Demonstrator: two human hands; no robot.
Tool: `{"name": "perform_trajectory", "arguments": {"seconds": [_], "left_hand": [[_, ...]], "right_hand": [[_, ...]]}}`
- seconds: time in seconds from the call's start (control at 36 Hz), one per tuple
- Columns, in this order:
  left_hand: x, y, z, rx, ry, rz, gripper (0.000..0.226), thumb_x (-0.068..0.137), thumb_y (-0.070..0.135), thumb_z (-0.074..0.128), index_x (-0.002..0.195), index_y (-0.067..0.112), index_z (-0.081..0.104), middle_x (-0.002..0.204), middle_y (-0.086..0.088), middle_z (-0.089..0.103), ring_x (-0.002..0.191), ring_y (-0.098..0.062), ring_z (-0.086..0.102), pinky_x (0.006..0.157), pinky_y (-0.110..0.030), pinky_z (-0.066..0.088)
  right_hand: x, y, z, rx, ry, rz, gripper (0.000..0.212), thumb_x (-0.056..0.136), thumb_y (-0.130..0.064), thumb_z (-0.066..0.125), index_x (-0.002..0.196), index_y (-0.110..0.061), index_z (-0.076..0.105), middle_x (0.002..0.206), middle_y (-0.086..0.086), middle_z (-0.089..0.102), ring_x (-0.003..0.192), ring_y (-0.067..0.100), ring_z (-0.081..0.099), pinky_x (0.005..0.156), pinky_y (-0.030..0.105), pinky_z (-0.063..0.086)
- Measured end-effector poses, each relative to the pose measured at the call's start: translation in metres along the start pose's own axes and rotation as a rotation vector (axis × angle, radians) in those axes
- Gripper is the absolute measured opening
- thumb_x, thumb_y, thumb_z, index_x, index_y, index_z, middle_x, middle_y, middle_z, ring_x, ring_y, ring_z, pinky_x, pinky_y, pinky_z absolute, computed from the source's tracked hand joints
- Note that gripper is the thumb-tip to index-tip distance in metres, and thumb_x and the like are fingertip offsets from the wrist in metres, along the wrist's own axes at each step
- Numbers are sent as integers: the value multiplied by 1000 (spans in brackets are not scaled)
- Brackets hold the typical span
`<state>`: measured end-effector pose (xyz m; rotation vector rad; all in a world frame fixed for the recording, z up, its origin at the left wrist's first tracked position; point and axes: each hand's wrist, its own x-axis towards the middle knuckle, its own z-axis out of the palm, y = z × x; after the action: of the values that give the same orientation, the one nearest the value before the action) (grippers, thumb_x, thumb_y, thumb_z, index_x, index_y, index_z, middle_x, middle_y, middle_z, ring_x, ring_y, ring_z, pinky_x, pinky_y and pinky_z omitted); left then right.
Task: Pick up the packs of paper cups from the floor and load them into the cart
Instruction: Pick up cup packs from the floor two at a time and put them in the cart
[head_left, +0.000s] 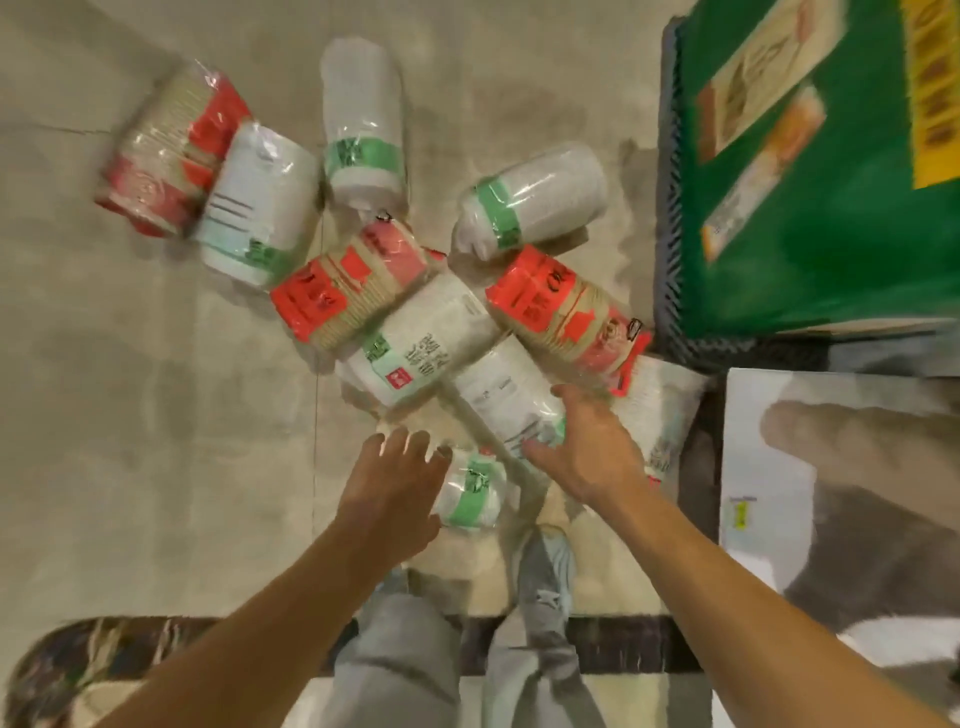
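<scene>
Packs (415, 338) heaped on floor (130, 389), left of cart (670, 218). Left hand (389, 493) and right hand (587, 447) spread, empty, over nearest pack (470, 493). Likely light, crushable, slick film; grip mid-body.

Motion blur smears the pack labels (410, 358) unreadable; the green cart (810, 208) is cut off at right

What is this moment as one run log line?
phase: reach | left hand: open, at green pack | right hand: open, on white pack | held: nothing
</scene>
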<state>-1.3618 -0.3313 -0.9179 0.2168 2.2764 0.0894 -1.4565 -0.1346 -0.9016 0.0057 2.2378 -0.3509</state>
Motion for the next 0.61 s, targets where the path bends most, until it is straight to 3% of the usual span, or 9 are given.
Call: {"name": "perform_trajectory", "arguments": {"seconds": [0.17, 0.25, 0.36, 0.47, 0.61], "left_hand": [[90, 15, 79, 115, -50, 131, 111, 80, 57, 74, 160, 21, 6, 166, -13, 13, 155, -35, 9, 124, -57, 1], [110, 17, 109, 163, -63, 121, 122, 69, 55, 83, 157, 22, 5, 161, -15, 21, 150, -38, 20, 121, -61, 13], [118, 13, 125, 154, 21, 139, 115, 68, 59, 80, 153, 24, 11, 150, -11, 35, 135, -35, 38, 113, -57, 28], [100, -5, 117, -4, 39, 81, 112, 67, 65, 76, 154, 29, 15, 150, -6, 38, 134, -31, 42, 110, -51, 33], [37, -34, 73, -180, 41, -70, 113, 65, 66, 75, 155, 32, 17, 151, 1, 38, 136, -25, 41, 114, -48, 32]], "right_hand": [[91, 20, 69, -60, 50, -73, 109, 82, -59, 77, 163, -22, 14, 167, 8, 27, 150, 31, 31, 114, 51, 38], [119, 26, 98, -37, 83, -65, 125, 77, -66, 76, 165, -24, -2, 171, 9, 10, 155, 33, 19, 118, 56, 33], [123, 33, 119, -24, 206, -84, 124, 74, -69, 75, 165, -26, 2, 166, 9, 21, 149, 32, 27, 111, 58, 37], [96, 22, 108, 38, 224, -72, 127, 59, -89, 49, 164, -28, 11, 163, 8, 30, 145, 32, 35, 106, 60, 44], [41, -3, 65, 98, 219, -85, 121, 69, -64, 80, 163, -29, 13, 164, 5, 31, 146, 29, 36, 106, 58, 45]]}}
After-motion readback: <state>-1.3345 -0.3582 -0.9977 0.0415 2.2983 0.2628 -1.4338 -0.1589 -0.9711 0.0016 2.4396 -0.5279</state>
